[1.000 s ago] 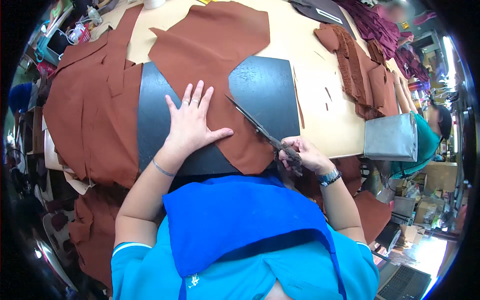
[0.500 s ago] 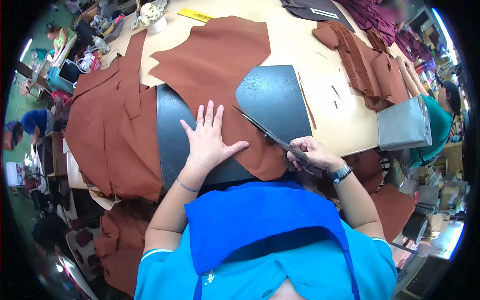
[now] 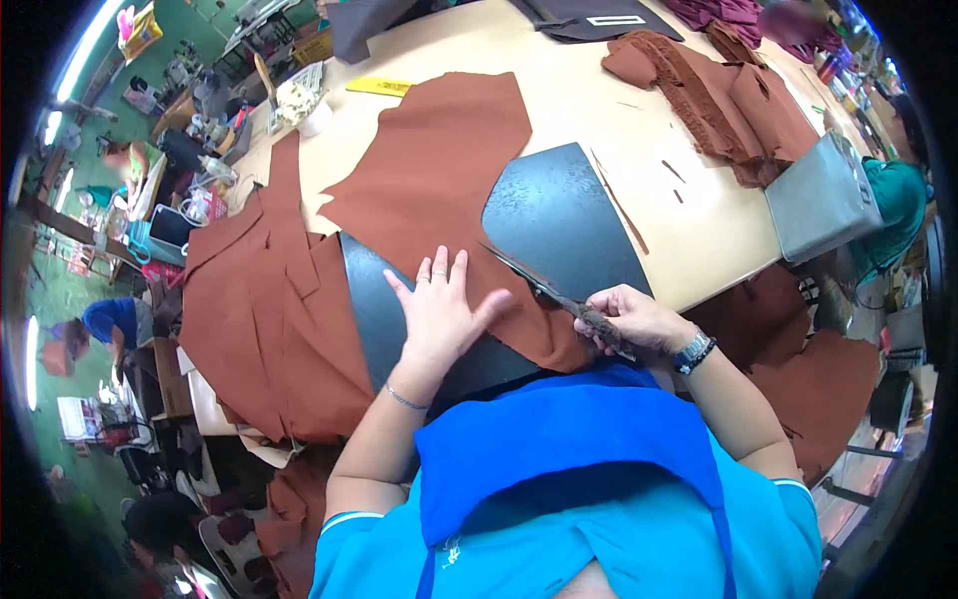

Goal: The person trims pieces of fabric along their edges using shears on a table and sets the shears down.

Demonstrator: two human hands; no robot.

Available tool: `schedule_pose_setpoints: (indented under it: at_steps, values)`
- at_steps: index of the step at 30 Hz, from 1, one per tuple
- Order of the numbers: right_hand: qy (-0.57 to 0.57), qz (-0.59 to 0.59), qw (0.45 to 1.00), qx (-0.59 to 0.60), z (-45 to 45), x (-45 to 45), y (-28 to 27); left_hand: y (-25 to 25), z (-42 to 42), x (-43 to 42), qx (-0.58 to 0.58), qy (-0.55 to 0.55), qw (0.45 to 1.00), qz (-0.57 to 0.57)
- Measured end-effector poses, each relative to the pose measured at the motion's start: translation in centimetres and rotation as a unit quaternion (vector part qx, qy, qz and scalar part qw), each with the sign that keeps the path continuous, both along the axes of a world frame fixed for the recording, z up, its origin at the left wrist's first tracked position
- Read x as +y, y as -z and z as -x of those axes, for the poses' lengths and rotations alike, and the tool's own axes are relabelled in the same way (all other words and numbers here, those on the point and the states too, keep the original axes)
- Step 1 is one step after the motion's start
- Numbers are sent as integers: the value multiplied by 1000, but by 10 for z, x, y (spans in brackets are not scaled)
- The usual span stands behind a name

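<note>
A large cut-shaped piece of brown leather-like sheet [image 3: 439, 150] lies partly over a dark cutting board [image 3: 554, 195] at the table's near edge. My left hand [image 3: 446, 317] rests flat on the sheet's near part, fingers spread, thumb pointing right. In my right hand [image 3: 644, 319] is a pair of scissors [image 3: 544, 288] with dark, wrapped-looking handles. Its blades point up and left over the sheet, close to the sheet's right side. Whether the blades are parted is hard to make out.
More brown sheets [image 3: 269, 329] drape over the table's left edge. Brown pieces [image 3: 723, 105] and a grey metal box [image 3: 823, 195] stand to the right, near a person in green [image 3: 893, 215]. Thin offcuts [image 3: 621, 203], a yellow strip [image 3: 379, 86] and a white pot [image 3: 315, 119] are on the table.
The head view has tilted and shifted, so the table scene sits lower and further right. My left hand stays spread on the sheet, and my right hand keeps hold of the scissors.
</note>
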State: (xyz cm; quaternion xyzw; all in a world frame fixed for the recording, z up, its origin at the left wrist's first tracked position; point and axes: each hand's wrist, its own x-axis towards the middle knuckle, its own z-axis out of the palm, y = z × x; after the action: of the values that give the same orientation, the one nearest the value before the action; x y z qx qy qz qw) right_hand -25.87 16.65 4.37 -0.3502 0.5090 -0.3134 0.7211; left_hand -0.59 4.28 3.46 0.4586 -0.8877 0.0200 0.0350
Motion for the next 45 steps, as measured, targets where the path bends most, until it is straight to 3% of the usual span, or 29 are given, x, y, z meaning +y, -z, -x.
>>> schedule_pose_setpoints:
  at_steps: [4,7,10,11,17,22,35,45]
  values:
    - [9,6,1000,22,-3,7,3,-23,-6,-44,-27,91,995,-25]
    - [22,29,999,18,-8,9,6,-16,-13,-83,41,186,981,-35]
    - [19,20,999,18,-15,0,3,-8,-16,-93,-14,161,987,-23]
    - [15,11,1000,13,-15,-4,1,-5,-17,-100,-29,154,984,-80]
    - [37,-2,999,-4,-19,-5,1,10,-25,-95,28,135,986,-93]
    - [13,16,999,34,-18,-1,-1,21,-27,-84,36,106,992,-61]
    - [34,18,999,-22,-27,-1,3,23,-19,-54,25,32,997,-68]
    - [15,2,1000,-4,-23,-14,-1,23,-23,-57,22,52,996,-72]
